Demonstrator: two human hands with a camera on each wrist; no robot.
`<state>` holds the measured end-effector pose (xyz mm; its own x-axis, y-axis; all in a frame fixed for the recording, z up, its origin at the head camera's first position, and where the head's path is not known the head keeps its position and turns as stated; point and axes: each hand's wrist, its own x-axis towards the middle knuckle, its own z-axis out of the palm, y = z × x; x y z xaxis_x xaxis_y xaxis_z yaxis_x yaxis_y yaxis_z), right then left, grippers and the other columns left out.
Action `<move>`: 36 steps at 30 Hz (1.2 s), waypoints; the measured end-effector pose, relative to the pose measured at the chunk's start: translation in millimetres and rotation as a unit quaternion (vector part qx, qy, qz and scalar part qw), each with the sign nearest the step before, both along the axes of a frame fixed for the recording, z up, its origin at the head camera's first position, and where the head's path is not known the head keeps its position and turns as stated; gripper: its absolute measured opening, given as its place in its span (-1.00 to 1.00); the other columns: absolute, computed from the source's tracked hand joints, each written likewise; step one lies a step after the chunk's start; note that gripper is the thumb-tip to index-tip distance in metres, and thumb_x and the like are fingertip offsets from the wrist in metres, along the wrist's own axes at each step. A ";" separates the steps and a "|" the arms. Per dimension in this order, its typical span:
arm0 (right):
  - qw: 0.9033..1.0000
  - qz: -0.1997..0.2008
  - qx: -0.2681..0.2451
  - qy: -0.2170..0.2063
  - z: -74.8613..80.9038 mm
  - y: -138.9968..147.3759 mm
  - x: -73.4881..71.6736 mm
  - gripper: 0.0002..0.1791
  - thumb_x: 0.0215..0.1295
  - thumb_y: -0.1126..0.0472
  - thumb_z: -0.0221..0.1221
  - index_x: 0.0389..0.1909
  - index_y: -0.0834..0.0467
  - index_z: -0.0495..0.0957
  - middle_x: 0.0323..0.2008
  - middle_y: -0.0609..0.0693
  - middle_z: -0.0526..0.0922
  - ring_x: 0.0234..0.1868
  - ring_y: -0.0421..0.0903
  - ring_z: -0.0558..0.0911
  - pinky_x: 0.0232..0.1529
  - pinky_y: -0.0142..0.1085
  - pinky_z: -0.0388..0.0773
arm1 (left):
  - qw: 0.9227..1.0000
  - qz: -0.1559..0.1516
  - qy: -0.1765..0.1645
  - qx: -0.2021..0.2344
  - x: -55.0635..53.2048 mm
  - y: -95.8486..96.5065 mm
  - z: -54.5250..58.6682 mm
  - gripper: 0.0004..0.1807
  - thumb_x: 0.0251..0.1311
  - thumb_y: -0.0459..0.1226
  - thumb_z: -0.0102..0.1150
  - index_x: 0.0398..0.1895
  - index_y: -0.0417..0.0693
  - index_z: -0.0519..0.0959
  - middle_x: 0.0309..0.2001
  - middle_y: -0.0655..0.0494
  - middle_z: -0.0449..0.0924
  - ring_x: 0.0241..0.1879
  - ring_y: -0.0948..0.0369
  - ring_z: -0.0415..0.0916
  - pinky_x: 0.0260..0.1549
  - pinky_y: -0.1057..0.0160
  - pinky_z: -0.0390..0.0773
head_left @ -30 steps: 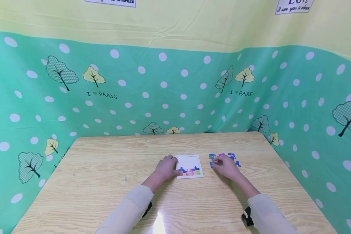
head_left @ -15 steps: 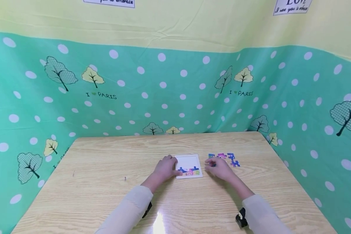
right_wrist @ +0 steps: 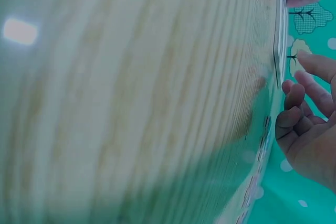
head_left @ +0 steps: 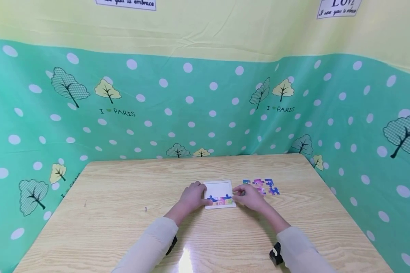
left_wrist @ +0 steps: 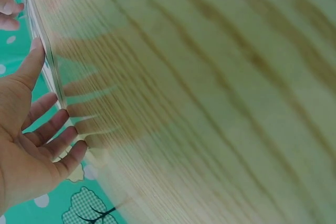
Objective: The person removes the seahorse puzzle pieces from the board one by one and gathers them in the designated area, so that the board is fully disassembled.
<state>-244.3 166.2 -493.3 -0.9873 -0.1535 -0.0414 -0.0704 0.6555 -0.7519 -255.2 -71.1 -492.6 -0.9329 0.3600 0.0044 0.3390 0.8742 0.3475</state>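
Note:
A small white puzzle tray (head_left: 218, 188) lies on the table in the head view, with a row of joined puzzle pieces (head_left: 222, 201) along its near side. My left hand (head_left: 193, 196) rests at the tray's left side, thumb at the near corner. In the left wrist view, the left fingers (left_wrist: 50, 127) are extended and spread along the edge. My right hand (head_left: 250, 197) is at the tray's right rim, its thumb and fingertips pinching a small dark puzzle piece (head_left: 243, 192), mostly hidden by the fingers. Loose blue and pink puzzle pieces (head_left: 269, 182) lie just beyond that hand.
The wooden table (head_left: 123, 189) extends around the tray on every side. A tiny dark speck (head_left: 145, 209) shows on its left part. A green dotted cloth (head_left: 191, 91) hangs behind and at both sides.
My right hand has moved left from the loose pieces to the tray's right rim, taking one blue piece with it. My left hand has stayed on the tray.

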 end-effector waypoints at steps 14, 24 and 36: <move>0.999 0.032 -0.029 -0.006 -3.8 -9.1 1.4 -0.69 0.10 0.28 0.28 -0.09 0.24 0.60 -0.38 0.02 0.54 -0.45 -0.16 0.44 -0.57 -0.42 0.42 | 1.000 0.000 -0.003 0.004 -0.2 0.7 -1.7 -0.39 -0.08 0.10 0.34 -0.05 -0.13 0.53 -0.13 -0.01 0.50 -0.12 0.08 0.43 0.00 0.00 0.48; 0.999 0.037 -0.011 -0.023 -4.9 -13.3 -4.5 -0.65 0.08 0.25 0.32 -0.08 0.23 0.60 -0.41 -0.01 0.50 -0.43 -0.14 0.41 -0.53 -0.41 0.38 | 1.000 0.000 0.000 0.004 0.5 0.9 0.2 -0.38 -0.08 0.09 0.34 -0.05 -0.14 0.53 -0.11 -0.03 0.51 -0.10 0.06 0.44 0.01 -0.02 0.48; 0.998 0.054 0.030 -0.017 -4.6 -16.6 -5.8 -0.65 0.04 0.23 0.35 -0.11 0.20 0.62 -0.42 -0.01 0.48 -0.36 -0.12 0.39 -0.37 -0.33 0.36 | 1.000 -0.006 0.005 0.002 1.0 0.5 1.2 -0.39 -0.07 0.08 0.34 -0.05 -0.15 0.53 -0.12 -0.04 0.50 -0.12 0.06 0.43 -0.01 -0.02 0.48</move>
